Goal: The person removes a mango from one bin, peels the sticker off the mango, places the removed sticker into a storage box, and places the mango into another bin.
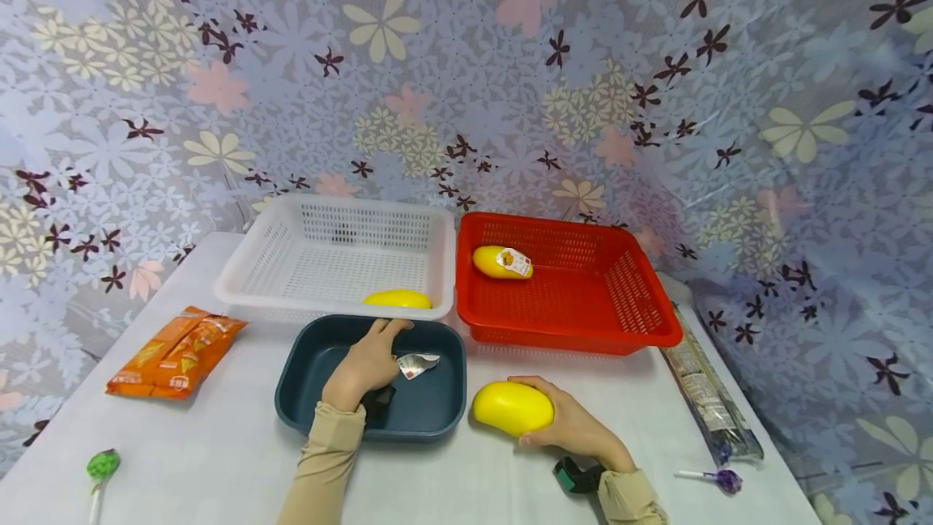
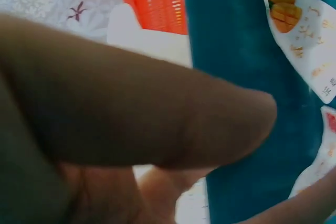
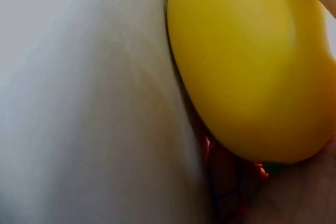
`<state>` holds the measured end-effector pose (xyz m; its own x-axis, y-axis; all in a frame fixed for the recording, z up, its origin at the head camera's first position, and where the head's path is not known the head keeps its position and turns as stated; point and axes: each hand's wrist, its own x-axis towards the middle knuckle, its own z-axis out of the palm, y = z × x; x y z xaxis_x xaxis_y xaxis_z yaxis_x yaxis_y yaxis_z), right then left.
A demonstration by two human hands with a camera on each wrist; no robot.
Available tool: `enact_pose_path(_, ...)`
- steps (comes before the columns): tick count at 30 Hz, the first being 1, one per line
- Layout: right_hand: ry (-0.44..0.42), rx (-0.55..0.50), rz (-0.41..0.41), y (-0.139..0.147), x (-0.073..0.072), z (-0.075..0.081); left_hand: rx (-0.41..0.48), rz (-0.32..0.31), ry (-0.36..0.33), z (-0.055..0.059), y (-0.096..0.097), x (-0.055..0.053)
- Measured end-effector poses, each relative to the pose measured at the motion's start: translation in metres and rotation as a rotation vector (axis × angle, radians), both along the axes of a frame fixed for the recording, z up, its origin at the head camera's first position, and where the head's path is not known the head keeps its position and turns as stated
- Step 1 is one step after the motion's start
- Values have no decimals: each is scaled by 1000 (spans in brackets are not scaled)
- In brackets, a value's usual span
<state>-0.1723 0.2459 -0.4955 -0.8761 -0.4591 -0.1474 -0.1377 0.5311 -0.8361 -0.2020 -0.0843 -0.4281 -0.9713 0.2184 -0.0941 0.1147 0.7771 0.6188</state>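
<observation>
My right hand [image 1: 572,424] grips a smooth yellow toy mango [image 1: 513,408] over the white table, right of a dark teal basin [image 1: 445,425]. The right wrist view shows the mango [image 3: 252,66] close up against the palm, with a bit of green at its lower end. Inside the basin, my left hand [image 1: 370,361] reaches in with spread fingers. White labels lie there beside it, one of them [image 1: 418,364] visible from the head. In the left wrist view a label [image 2: 310,40] printed with a mango sits beyond the thumb [image 2: 210,119], apart from it.
Behind the basin stands a white basket [image 1: 233,278] containing a yellow mango [image 1: 398,299]. Next to it a red basket [image 1: 568,339] holds a labelled mango [image 1: 490,262]. Around the sides are an orange snack bag [image 1: 178,353], a green lollipop [image 1: 103,465], a purple lollipop [image 1: 727,481] and a long packet [image 1: 710,387].
</observation>
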Motion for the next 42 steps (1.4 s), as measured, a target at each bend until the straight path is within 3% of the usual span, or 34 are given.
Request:
enact_pose_path(7,11,-14,12,2,-2,-1,-23,-22,89,9,4,4)
enact_pose_path(17,-2,-28,12,3,-1,-2,-5,-10,132,9,17,5)
enact_pose_path(23,5,-22,11,2,-2,-4,11,-41,309,13,37,13)
enact_pose_path(26,6,-34,11,2,-2,-4,44,-87,413,12,52,18)
enact_pose_path(30,22,-44,29,2,-2,-2,85,-159,500,11,75,28)
enact_pose_path(33,8,-57,35,3,-2,-2,111,-194,572,7,94,37)
enact_pose_path(36,-17,-84,48,5,-2,-2,155,-189,637,-3,115,48)
enact_pose_path(38,-16,-98,58,6,-2,-2,189,-174,633,-12,128,55)
enact_pose_path(42,36,-76,77,9,-1,-4,203,-136,563,-29,145,65)
